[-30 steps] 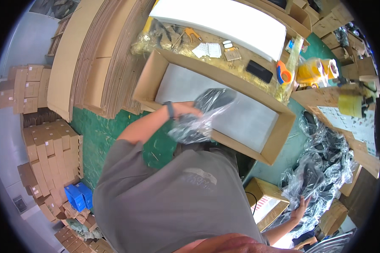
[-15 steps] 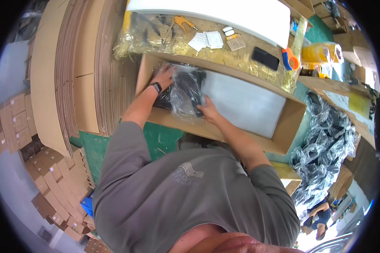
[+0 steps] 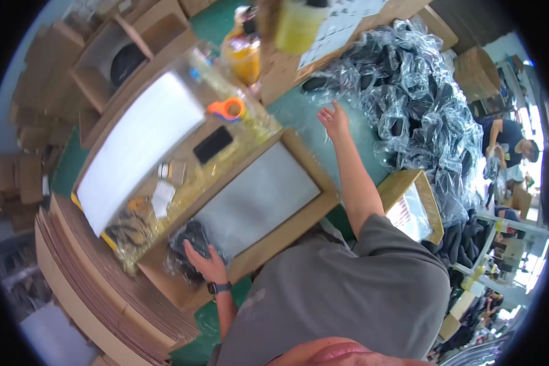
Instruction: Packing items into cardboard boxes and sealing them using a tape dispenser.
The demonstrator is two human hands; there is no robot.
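Observation:
A long open cardboard box [image 3: 250,263] lies in front of me, its bottom covered by a whitish sheet [image 3: 259,198]. At the box's left end, a black item in clear plastic [image 3: 192,238] rests inside. My left hand [image 3: 208,263], wearing a dark watch, lies against this bundle with its fingers apart. Stretched out beyond the box's right end, my right hand [image 3: 334,120] is open and holds nothing. It hangs over the greenish floor, near a big pile of black items in clear plastic bags [image 3: 402,91].
A workbench carries a white panel [image 3: 140,146], a black phone [image 3: 213,144], an orange-and-blue tape roll [image 3: 229,109] and white papers [image 3: 163,198]. Flat cardboard sheets [image 3: 97,280] stand stacked at the left. A smaller box [image 3: 412,204] sits right of me. Another person [image 3: 509,143] is farther right.
My view has turned to the right. My right hand has let go of the bagged black item and reached out toward the pile. My left hand stays at the bundle in the box.

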